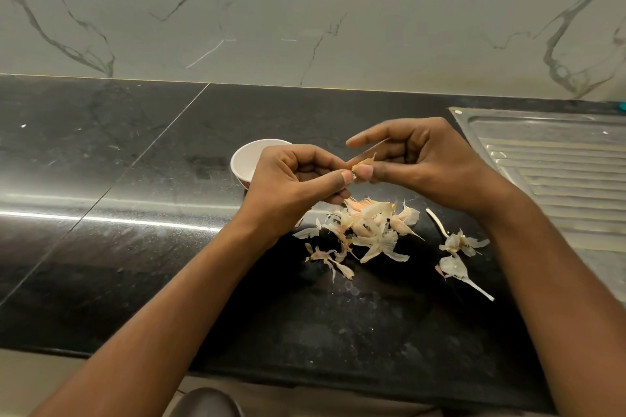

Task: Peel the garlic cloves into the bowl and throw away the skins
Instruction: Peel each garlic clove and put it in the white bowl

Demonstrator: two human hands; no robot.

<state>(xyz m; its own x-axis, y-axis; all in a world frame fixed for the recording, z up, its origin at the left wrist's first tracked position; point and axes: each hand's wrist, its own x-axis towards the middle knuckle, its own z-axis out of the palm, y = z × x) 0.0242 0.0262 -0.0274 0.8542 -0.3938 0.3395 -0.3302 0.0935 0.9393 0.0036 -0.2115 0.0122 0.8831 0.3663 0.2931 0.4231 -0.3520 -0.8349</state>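
Observation:
Both hands meet above the black counter (135, 247) on one small garlic clove (363, 164). My left hand (298, 179) pinches its near end between thumb and fingers. My right hand (426, 162) holds the other end, its index finger stretched out straight. A white bowl (247, 159) stands just behind my left hand, which covers part of it; its contents are hidden. Below the hands lies a heap of papery skins and unpeeled cloves (369, 227). More skins and a dry stalk (457, 254) lie to the right.
A steel sink drainboard (555, 159) with ridges takes up the right side of the counter. A marble wall (305, 10) rises behind. The counter's front edge runs along the bottom, with a dark shoe (206, 403) on the floor below.

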